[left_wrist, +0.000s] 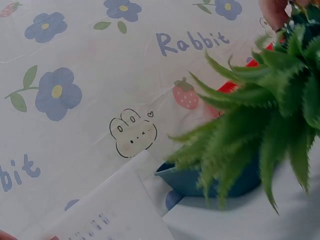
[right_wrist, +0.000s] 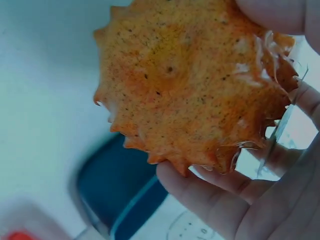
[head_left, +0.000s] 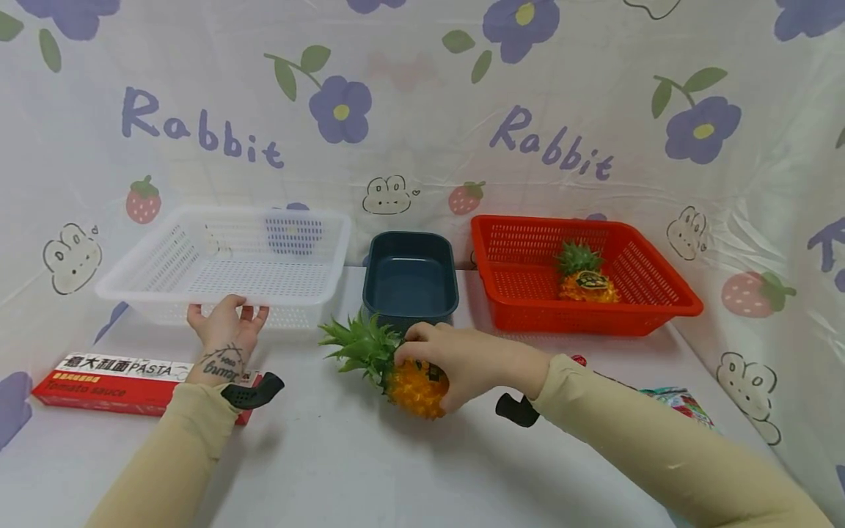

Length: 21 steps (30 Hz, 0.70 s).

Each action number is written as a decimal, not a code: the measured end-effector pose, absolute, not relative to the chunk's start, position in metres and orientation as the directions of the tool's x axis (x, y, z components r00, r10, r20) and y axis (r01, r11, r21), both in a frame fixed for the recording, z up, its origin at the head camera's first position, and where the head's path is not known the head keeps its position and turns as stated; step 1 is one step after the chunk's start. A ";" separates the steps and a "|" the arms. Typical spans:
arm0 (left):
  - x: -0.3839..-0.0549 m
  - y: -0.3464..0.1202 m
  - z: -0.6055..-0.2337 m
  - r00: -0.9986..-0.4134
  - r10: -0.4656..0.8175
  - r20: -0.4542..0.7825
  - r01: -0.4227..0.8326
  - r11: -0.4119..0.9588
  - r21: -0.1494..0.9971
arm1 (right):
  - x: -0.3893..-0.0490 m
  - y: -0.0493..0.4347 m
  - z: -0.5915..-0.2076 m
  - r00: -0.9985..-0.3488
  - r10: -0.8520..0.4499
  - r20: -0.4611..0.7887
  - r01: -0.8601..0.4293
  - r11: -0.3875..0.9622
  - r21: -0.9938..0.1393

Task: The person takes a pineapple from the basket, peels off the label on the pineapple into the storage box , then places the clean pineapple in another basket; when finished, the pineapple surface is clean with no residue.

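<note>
Pineapple [head_left: 418, 390] gripped in your right hand [head_left: 458, 359], leaves [head_left: 361, 346] poking out to its left! Your left hand [head_left: 227, 326] holds the white basket [head_left: 297, 301]. Careful: a loose pinch could drop that bumpy fruit, or leaves might snag the blue tub [head_left: 411, 282] just ahead.

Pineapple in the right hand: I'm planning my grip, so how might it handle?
The held pineapple may roll unevenly, its body being round but knobbly. Its thin, splayed leaves would probably bend if bumped. The spikes likely give the right hand some purchase.
</note>
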State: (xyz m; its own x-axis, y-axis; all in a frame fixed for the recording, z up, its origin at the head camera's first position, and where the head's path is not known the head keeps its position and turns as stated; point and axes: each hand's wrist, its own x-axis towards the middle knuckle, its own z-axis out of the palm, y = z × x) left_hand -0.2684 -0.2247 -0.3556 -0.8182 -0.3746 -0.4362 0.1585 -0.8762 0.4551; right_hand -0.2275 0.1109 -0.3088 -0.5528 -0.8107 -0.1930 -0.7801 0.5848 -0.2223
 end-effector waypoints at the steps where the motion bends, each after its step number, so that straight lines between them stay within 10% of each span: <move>1: -0.268 -0.225 -0.356 -0.818 -0.377 -0.435 0.158 -0.874 0.459 | -0.228 0.110 -0.313 -0.544 -0.815 -0.200 -0.789 0.578 -0.207; 15: -0.256 -0.212 -0.352 -0.801 -0.358 -0.480 0.044 -0.835 0.549 | -0.235 0.107 -0.329 -0.488 -0.840 -0.237 -0.829 0.531 -0.174; 21: -0.236 -0.173 -0.353 -0.877 -0.410 -0.250 -0.105 -0.345 0.933 | -0.236 0.107 -0.327 -0.486 -0.836 -0.257 -0.823 0.536 -0.189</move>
State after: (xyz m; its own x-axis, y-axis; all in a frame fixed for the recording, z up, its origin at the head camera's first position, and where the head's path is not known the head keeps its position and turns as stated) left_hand -0.2360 -0.1726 -0.3530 -0.8773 -0.4097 -0.2500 -0.1048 -0.3448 0.9328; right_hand -0.2360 0.1069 -0.3271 -0.4856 -0.8357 -0.2565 -0.8228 0.5361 -0.1887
